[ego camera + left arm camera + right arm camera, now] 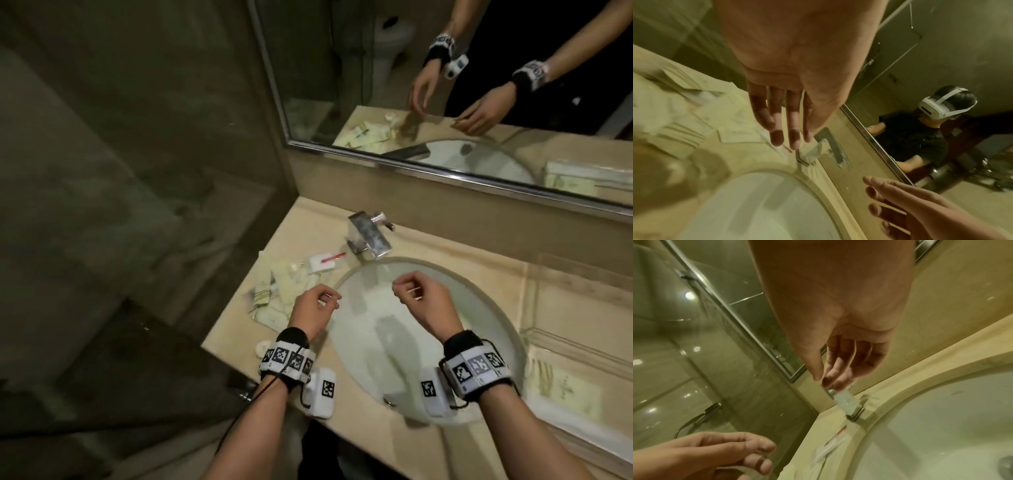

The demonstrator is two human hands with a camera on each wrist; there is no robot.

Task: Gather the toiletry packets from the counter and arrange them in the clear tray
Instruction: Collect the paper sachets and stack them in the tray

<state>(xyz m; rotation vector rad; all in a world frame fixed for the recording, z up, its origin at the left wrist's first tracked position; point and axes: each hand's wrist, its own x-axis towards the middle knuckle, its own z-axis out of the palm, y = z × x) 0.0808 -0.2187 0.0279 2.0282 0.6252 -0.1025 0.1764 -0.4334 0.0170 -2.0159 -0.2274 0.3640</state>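
We stand at the very start of the gathering step, by our reading; both of our hands hover over the sink [394, 329] and neither holds a packet. Our left hand [313, 308] hangs at the basin's left rim, fingers loosely curled and empty, just beside the heap; our right hand [423, 303] hangs over the middle of the bowl, thumb and forefinger drawn near each other with nothing between them that we can make out; the wrist views show the fingers of both fairly relaxed.

The toiletry packets [284, 291] lie in a loose, overlapping pile on the counter [236, 318] left of the basin, between the edge and the faucet [368, 236]; one clear packet with a red item [325, 262] sits nearer the faucet, apart from the pale ones. The clear tray [582, 308] stands on the right side of the counter, well apart from the pile, with the whole basin between them; a few pale packets seem already to lie at its near end, though glare makes this uncertain.

The next move, as we judge it, calls for the left hand to drop onto the heap and pinch up thin, flat, slippery sachets; they overlap, so we may lift several or drag neighbours toward the basin; then comes a carry across the bowl to the tray.
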